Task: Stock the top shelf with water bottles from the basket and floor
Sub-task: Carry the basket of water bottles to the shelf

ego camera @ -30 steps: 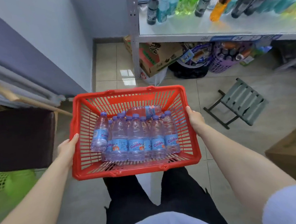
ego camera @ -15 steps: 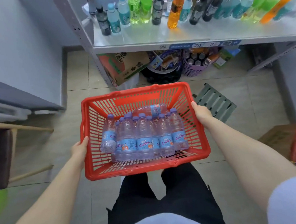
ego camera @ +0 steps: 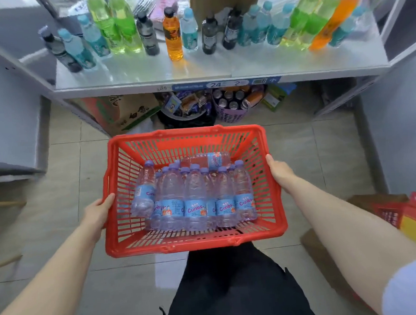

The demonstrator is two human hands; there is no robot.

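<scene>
A red plastic basket [ego camera: 195, 241] hangs in front of me at waist height. Inside it stand several small water bottles [ego camera: 196, 195] with purple caps and blue labels; one leans at the left and one lies flat at the back. My left hand [ego camera: 96, 212] grips the basket's left rim, thumb on top. My right hand [ego camera: 279, 170] grips the right rim. Ahead is a white shelf [ego camera: 220, 69] with a row of green, orange, teal and dark drink bottles [ego camera: 172, 34] along its back and bare surface at its front.
Under the shelf sit a cardboard box [ego camera: 122, 111], a black tub of snacks [ego camera: 186, 109] and a purple basket of cans [ego camera: 235, 103]. Red and brown boxes [ego camera: 408, 217] stand on the floor at my right. A grey wall edge is at the left.
The view has swung right and closer to the shelf, which now fills the top of the frame. The green folding stool is out of sight. Both hands keep their hold on the basket.
</scene>
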